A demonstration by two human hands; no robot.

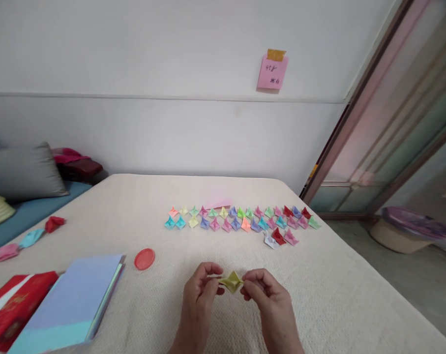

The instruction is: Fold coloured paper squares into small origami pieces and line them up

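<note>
A yellow folded paper boat [232,281] is held above the cloth, low in the middle of the view. The thumb and fingers of my left hand [201,290] pinch its left tip. My right hand [266,295] pinches the opposite tip in the same way. Beyond my hands, many small folded paper boats [236,224] in various colours stand in two long rows. In front of the rows' right part sit a white boat [270,240], a red boat [278,237] and a pink boat [291,238].
A round red lid [144,259] lies left of my hands. Farther left are a stack of coloured paper [73,295], a red packet [16,305] and a few folded pieces [32,238]. A pink sheet [219,203] lies behind the rows. The table's right edge drops beside a bin [403,231].
</note>
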